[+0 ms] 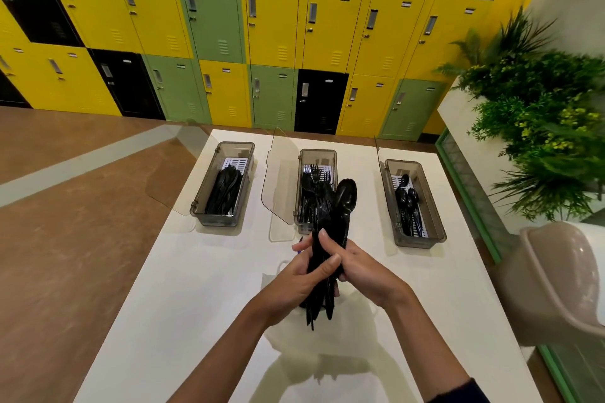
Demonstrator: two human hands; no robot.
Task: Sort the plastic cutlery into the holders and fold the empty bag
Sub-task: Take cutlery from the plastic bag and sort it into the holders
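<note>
1. Both hands, left (302,276) and right (358,268), are curled round the cutlery bundle (329,226), above the bag (327,350), just near of the middle holder (317,151).
2. Bundle's long axis runs near-far, tilted up. Heads point far, handles toward the bag.
3. Suggest: left grips low, right pulls one type at a time.
4. Forks go to the middle, spoons to the right holder (420,240), heads far.

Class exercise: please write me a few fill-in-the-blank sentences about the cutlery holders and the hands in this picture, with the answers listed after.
1. The middle holder shows the tines of ___.
2. The right holder contains ___.
3. The left hand and the right hand both grip a bundle of cutlery coloured ___.

Missing words: forks; spoons; black.
</note>
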